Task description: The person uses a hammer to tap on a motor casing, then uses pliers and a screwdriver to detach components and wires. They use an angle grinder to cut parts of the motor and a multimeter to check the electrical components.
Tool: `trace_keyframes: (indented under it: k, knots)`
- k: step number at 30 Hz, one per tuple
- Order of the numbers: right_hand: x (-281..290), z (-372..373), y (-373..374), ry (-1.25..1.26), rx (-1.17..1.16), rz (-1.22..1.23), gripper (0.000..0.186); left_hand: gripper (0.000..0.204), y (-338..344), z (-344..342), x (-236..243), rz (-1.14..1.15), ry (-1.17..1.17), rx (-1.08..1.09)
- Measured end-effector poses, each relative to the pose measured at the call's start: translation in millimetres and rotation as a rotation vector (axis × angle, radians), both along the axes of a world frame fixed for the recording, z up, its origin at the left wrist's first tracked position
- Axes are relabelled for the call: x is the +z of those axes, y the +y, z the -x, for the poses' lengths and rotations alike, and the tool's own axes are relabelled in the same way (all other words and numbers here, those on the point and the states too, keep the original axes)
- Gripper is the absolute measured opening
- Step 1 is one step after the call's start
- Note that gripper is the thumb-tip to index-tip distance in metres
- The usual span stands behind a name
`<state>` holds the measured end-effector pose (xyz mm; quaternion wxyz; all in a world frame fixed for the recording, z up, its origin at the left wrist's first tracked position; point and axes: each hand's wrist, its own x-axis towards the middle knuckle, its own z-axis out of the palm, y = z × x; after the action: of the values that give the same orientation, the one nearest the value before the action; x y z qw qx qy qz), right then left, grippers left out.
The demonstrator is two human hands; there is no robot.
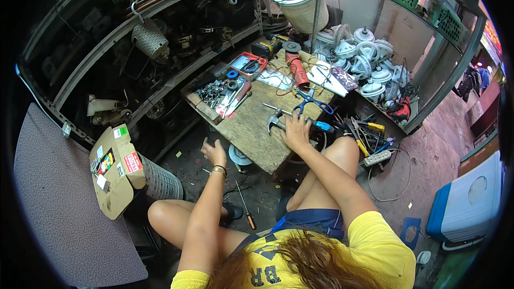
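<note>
My right hand (pixel 296 131) rests on the handle of a claw hammer (pixel 276 120) that lies on a low wooden board (pixel 251 131). Its fingers are spread over the handle, whose blue grip end (pixel 323 126) sticks out to the right. My left hand (pixel 214 152) hovers beside the board's left edge, fingers loosely curled and holding nothing. Blue-handled scissors (pixel 313 101) lie just beyond the hammer. A red power tool (pixel 297 69) lies farther back on the board.
A tray of small metal parts (pixel 217 93) and a red box (pixel 247 64) sit on the board's far left. A screwdriver (pixel 246 208) lies on the floor. A power strip (pixel 377 158), loose pliers, stacked white motor parts (pixel 364 56), a cardboard box (pixel 115 168) and a blue-white cooler (pixel 471 200) surround me.
</note>
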<state>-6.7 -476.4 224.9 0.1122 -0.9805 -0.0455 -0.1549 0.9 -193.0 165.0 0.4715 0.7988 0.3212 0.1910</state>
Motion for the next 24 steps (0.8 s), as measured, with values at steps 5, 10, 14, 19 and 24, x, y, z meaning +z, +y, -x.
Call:
trace_keyframes:
  k: [5,10,14,19,24]
  knots:
    - [-10.9,12.2,-23.3,0.02,0.07,-0.077,0.033,0.054,-59.9,3.6,27.4,-0.462,-0.198,-0.437]
    - [-3.0,8.7,-31.3,0.142,0.293,-0.054,0.042,0.053,-100.5,1.8,42.6,-0.644,-0.124,-0.847]
    - [-0.5,-52.6,-61.2,-0.051,0.312,-0.267,0.036,0.054,-101.6,-6.2,36.5,-0.669,-0.072,-0.949]
    - [31.9,-157.2,-99.2,-0.228,-0.153,-0.559,0.039,0.056,-99.9,-11.2,33.8,-0.724,-0.066,-0.96]
    - [33.6,-231.1,-98.5,0.103,-0.359,-0.389,0.058,0.052,-94.7,-10.3,33.2,-0.609,-0.111,-0.921]
